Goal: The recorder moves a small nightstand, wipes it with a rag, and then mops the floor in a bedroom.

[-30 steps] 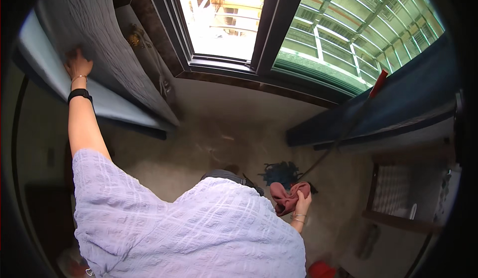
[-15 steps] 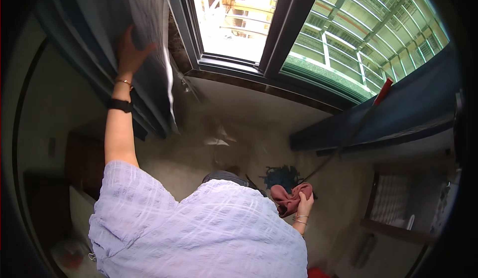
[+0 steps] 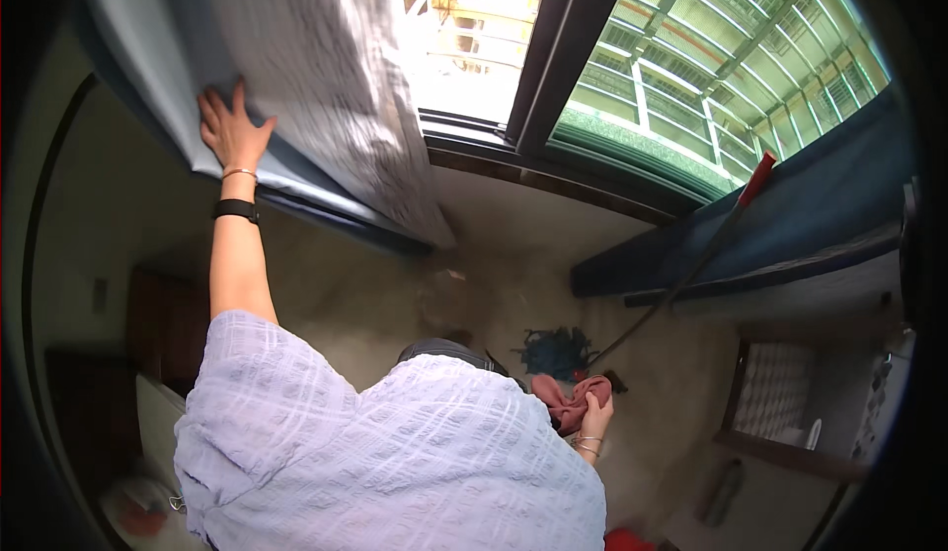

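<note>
At the upper left, my left hand (image 3: 233, 132) lies with fingers spread against a blue-grey curtain (image 3: 148, 47). A pale, wrinkled layer of curtain (image 3: 326, 77) hangs to the right of that hand and covers part of the window. Low at my right side, my right hand (image 3: 595, 415) is closed around a bunched, reddish-pink cloth (image 3: 561, 400). Beyond the cloth, a mop with a teal head (image 3: 556, 352) rests on the floor. Its long handle (image 3: 681, 279) slants up to a red end against the dark blue curtain on the right.
A dark-framed window (image 3: 523, 136) stands ahead, with metal bars (image 3: 691, 77) outside it. The dark blue curtain (image 3: 829, 191) hangs at its right. A doorway (image 3: 780, 393) opens at the far right. Something red (image 3: 628, 539) shows at the bottom edge, and a brown wooden piece (image 3: 163, 329) stands at left.
The left curtain has swung out and spread rightward over part of the window. My left hand has moved slightly left and down against it. My right hand still holds the cloth, slightly lower.
</note>
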{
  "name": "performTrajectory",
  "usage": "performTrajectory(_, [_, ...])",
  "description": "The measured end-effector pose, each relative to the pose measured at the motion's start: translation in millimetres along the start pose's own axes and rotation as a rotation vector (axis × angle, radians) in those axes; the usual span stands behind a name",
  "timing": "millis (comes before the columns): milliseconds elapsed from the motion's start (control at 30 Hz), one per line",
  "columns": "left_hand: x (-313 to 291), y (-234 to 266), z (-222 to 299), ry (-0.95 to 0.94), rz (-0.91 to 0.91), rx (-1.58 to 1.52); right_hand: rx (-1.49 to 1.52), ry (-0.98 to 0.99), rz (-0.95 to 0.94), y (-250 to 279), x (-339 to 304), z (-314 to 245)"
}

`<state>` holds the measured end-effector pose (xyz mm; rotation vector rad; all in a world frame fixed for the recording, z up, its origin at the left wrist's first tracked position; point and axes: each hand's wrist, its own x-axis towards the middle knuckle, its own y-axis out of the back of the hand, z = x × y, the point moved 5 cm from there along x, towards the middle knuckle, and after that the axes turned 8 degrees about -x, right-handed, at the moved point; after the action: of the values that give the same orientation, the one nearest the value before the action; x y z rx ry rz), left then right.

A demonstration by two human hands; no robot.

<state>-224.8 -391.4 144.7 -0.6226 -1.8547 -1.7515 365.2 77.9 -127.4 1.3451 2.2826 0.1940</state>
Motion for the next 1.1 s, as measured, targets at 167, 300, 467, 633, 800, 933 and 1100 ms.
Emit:
performTrajectory(167, [22.3,-21.0,-34.9,0.215,-0.029,0.154,-0.035,-0.005,-0.011,-2.7,0.1,3.9])
performTrajectory(300, [34.6,-24.3,3.0,0.270,0.146,-0.468,-0.021,-0.016,0.004,-9.1,3.0,3.6])
performTrajectory(467, [-8.7,-5.0,94.8,-0.012,0.121,-0.868,-0.026,0.006,-0.007,-18.6,2.1,-14.2])
performTrajectory(633, [-13.2,7.8,131.3,-0.038,0.029,-0.974,-0.056,-0.003,-0.012,-21.4,7.9,-15.9])
performTrajectory(800, [-27.9,25.2,147.4,0.008,0.024,-1.046,-0.143,0.050,-0.023,-23.2,11.9,-16.9])
performTrajectory(933, [-45.5,29.1,156.0,0.038,0.008,-0.836,-0.144,0.040,-0.032,-32.2,9.6,-24.0])
performTrajectory(1100, [-67.2,41.5,177.1,-0.111,0.276,-1.046,-0.139,0.031,-0.056,-31.4,14.2,-10.3])
